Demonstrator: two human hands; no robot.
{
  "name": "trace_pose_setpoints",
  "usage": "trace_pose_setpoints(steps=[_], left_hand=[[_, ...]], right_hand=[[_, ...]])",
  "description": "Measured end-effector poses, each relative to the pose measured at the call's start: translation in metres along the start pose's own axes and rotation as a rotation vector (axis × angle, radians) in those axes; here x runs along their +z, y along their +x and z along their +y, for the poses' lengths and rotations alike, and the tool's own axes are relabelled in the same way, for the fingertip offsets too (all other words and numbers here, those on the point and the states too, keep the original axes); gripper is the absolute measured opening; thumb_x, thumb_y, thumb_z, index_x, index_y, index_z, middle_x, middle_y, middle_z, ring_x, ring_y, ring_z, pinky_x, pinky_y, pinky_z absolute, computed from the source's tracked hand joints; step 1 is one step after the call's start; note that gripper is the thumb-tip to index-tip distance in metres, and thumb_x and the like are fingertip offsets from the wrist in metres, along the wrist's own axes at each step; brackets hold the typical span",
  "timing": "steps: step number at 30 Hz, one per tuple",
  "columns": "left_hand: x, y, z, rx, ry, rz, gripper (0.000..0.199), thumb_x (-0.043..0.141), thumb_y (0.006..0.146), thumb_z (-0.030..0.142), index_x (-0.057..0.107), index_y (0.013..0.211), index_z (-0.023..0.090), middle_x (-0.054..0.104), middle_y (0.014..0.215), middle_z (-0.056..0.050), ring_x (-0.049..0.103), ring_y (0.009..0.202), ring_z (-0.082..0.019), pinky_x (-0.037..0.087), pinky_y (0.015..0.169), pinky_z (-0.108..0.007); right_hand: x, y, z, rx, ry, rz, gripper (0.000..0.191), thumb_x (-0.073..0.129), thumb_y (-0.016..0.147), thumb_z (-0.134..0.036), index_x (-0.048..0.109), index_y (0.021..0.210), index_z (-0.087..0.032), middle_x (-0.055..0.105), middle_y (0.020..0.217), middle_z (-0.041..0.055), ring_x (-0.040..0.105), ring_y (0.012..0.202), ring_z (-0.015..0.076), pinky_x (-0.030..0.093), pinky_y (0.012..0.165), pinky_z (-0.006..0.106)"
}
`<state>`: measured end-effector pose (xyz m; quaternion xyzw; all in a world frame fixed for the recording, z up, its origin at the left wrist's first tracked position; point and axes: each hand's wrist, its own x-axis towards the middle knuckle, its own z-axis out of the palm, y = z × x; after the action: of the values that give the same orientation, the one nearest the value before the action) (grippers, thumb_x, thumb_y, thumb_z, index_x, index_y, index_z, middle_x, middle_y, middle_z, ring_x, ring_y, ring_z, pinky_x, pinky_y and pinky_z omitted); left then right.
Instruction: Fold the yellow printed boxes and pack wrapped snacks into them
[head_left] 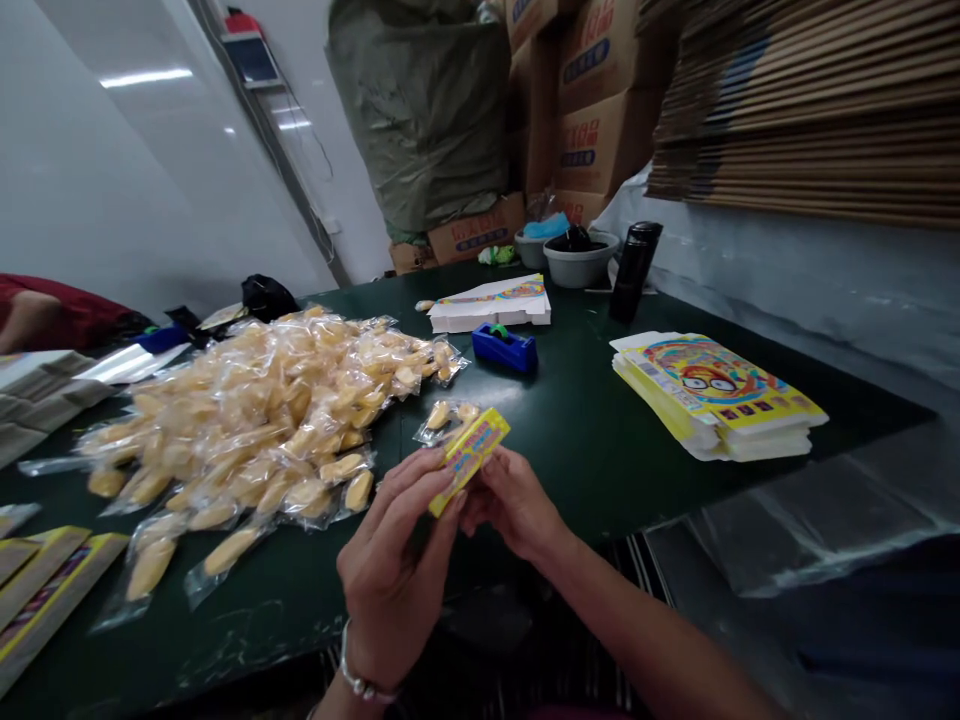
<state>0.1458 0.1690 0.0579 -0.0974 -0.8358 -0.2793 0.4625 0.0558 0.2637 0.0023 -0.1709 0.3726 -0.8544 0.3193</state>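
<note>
A dark green table (570, 440) spreads below the person, its near edge partly hidden by the forearms. The heap of wrapped pieces (277, 400) covers its left side, single outlines lost in glossy film. To the right lies a stack of yellow cartons (712, 385); at the left edge, open boxes (45, 590) are cut off. The person's left hand (401, 545) grasps a small yellow box (471, 462) between thumb and fingers, above the table's near part. The right hand (517, 500) curls in beside it, fingertips partly hidden; whether they pinch it cannot be told. The box's long axis slants from lower left to upper right, its far end pointing away from the person, the print too blurred to read
</note>
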Motion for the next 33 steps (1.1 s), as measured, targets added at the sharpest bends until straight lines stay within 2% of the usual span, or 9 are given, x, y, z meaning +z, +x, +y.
trace_pose_setpoints(steps=[7, 10, 13, 17, 19, 22, 26, 30, 33], left_hand=[[-0.031, 0.033, 0.013, -0.319, -0.28, 0.126, 0.027, 0.074, 0.078, 0.012, 0.07, 0.102, 0.023, 0.074, 0.104, -0.001, 0.07, 0.096, -0.017, 0.06, 0.084, -0.027], [-0.037, 0.061, -0.008, -0.537, -0.434, -0.005, 0.028, 0.078, 0.072, 0.019, 0.068, 0.098, 0.019, 0.075, 0.093, -0.002, 0.072, 0.082, -0.017, 0.061, 0.071, -0.028], [-0.011, 0.067, -0.032, -0.816, -0.678, -0.284, 0.025, 0.073, 0.074, 0.021, 0.062, 0.097, 0.016, 0.073, 0.084, -0.003, 0.071, 0.072, -0.016, 0.059, 0.067, -0.03], [0.043, 0.033, -0.045, -0.912, -0.577, -0.478, 0.016, 0.061, 0.084, 0.02, 0.06, 0.097, 0.011, 0.071, 0.081, -0.006, 0.069, 0.067, -0.015, 0.058, 0.066, -0.03], [0.057, 0.015, -0.051, -0.867, -0.494, -0.519, 0.017, 0.059, 0.087, 0.024, 0.063, 0.096, 0.01, 0.071, 0.081, -0.008, 0.07, 0.07, -0.018, 0.058, 0.065, -0.032], [0.055, 0.011, -0.079, -0.775, -0.272, -0.476, 0.023, 0.051, 0.092, 0.025, 0.062, 0.109, 0.013, 0.07, 0.105, -0.012, 0.066, 0.097, -0.024, 0.054, 0.086, -0.04], [0.063, 0.037, -0.133, -0.608, -0.022, -0.528, 0.032, 0.061, 0.085, 0.02, 0.062, 0.117, 0.018, 0.058, 0.131, -0.011, 0.046, 0.129, -0.029, 0.033, 0.111, -0.048], [0.094, 0.044, -0.162, -0.47, 0.081, -0.666, 0.034, 0.076, 0.073, 0.023, 0.069, 0.106, 0.02, 0.067, 0.112, -0.011, 0.059, 0.113, -0.033, 0.042, 0.102, -0.052], [0.101, 0.036, -0.171, -0.377, 0.106, -0.663, 0.022, 0.07, 0.077, 0.018, 0.07, 0.099, 0.02, 0.07, 0.106, -0.01, 0.064, 0.104, -0.028, 0.047, 0.099, -0.046]], right_hand=[[-0.037, -0.004, -0.034, -0.137, -0.925, 0.243, 0.022, 0.072, 0.069, -0.034, 0.054, 0.075, -0.022, 0.063, 0.066, 0.0026, 0.06, 0.055, 0.0202, 0.051, 0.053, 0.033], [-0.047, -0.019, -0.076, -0.375, -1.286, 0.358, 0.021, 0.063, 0.073, -0.024, 0.061, 0.094, -0.022, 0.065, 0.092, 0.0101, 0.064, 0.08, 0.0283, 0.053, 0.073, 0.044], [-0.044, -0.032, -0.101, -0.725, -1.734, 0.018, 0.055, 0.055, 0.082, -0.012, 0.048, 0.134, -0.026, 0.04, 0.145, 0.0141, 0.041, 0.132, 0.0386, 0.041, 0.101, 0.057], [-0.058, -0.045, -0.096, -0.838, -1.903, -0.39, 0.063, 0.049, 0.087, -0.005, 0.041, 0.142, -0.035, 0.033, 0.154, 0.0101, 0.023, 0.144, 0.0377, 0.032, 0.107, 0.063], [-0.078, -0.049, -0.093, -0.751, -1.841, -0.392, 0.055, 0.053, 0.088, -0.011, 0.046, 0.139, -0.033, 0.047, 0.145, 0.0126, 0.04, 0.136, 0.0364, 0.041, 0.103, 0.057], [-0.109, -0.046, -0.102, -0.305, -1.629, -0.279, 0.05, 0.06, 0.085, -0.024, 0.051, 0.133, -0.029, 0.069, 0.115, 0.0112, 0.068, 0.1, 0.0305, 0.058, 0.079, 0.041], [-0.128, -0.022, -0.124, 0.283, -1.356, -0.129, 0.052, 0.057, 0.086, -0.05, 0.051, 0.131, -0.025, 0.074, 0.098, 0.0094, 0.071, 0.079, 0.0285, 0.058, 0.059, 0.036], [-0.127, -0.002, -0.122, 0.213, -1.75, 0.046, 0.051, 0.051, 0.086, -0.05, 0.06, 0.126, -0.019, 0.065, 0.121, 0.0165, 0.063, 0.109, 0.0357, 0.051, 0.09, 0.051], [-0.115, -0.005, -0.105, 0.157, -1.941, 0.035, 0.077, 0.067, 0.076, -0.055, 0.049, 0.141, -0.018, 0.044, 0.146, 0.0209, 0.039, 0.134, 0.0424, 0.041, 0.101, 0.059]])
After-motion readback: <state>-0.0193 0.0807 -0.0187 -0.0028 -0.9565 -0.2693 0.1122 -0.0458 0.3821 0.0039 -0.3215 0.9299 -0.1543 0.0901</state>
